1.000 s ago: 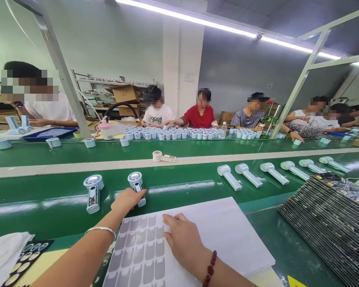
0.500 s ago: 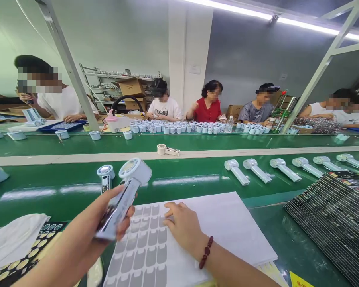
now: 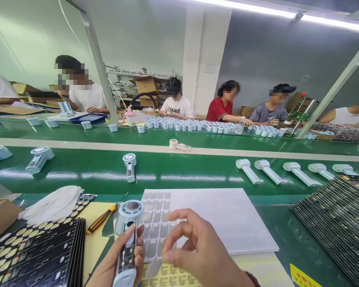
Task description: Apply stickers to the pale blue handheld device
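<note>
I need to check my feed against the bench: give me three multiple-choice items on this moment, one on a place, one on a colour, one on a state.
1. Where does the yellow-handled screwdriver lie?
A. left of the white sticker sheet
B. on the conveyor belt
C. on the far shelves

2. What colour is the belt?
A. grey
B. green
C. blue

3. What does the left hand do?
A. lies flat and open
B. grips a handheld fan
C. holds the screwdriver

Answers: 1 A, it lies on the bench left of the sheet. 2 B, green surface. 3 B, fingers wrap the fan's handle.
</note>
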A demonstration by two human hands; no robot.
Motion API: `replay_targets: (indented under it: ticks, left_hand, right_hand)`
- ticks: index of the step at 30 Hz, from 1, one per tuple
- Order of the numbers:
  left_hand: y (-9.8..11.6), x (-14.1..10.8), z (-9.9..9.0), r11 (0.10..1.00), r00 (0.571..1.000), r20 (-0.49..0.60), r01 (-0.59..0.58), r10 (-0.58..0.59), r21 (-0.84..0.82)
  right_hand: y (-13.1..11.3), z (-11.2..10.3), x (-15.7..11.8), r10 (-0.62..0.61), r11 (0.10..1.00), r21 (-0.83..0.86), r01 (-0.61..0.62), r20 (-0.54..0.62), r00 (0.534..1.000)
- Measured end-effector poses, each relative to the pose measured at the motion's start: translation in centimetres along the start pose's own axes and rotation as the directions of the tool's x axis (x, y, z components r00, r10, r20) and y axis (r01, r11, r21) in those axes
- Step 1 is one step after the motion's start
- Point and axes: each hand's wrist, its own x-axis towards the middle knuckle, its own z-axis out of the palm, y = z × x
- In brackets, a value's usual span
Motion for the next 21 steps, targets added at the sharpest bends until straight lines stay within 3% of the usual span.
replay_targets:
  ticks: [3, 8, 16, 21]
  left_hand:
    - [-0.8, -0.2, 0.4, 0.999, 0.998, 0.045, 0.039, -0.039, -0.001]
    - [-2.0, 0.6, -0.7, 0.999, 0.992, 0.123, -0.016, 0.010, 0.045]
    - [-2.2, 0.8, -1.2, 0.998, 0.983, 0.180, -0.048, 0.042, 0.028]
    - [-2.2, 1.0, -1.3, 0.999, 0.986, 0.162, -0.042, 0.041, 0.000]
  right_hand:
    - [-0.7, 1.7, -2.0, 0.087, 0.996, 0.003, -0.087, -0.015, 0.996]
    - [-0.2, 3.4, -1.7, 0.069, 0.993, 0.101, -0.059, -0.096, 0.993]
    - [0.3, 3.8, -1.3, 0.057, 0.996, 0.078, -0.049, -0.098, 0.994]
    - [0.4, 3.8, -1.1, 0.062, 0.996, 0.072, -0.056, -0.079, 0.995]
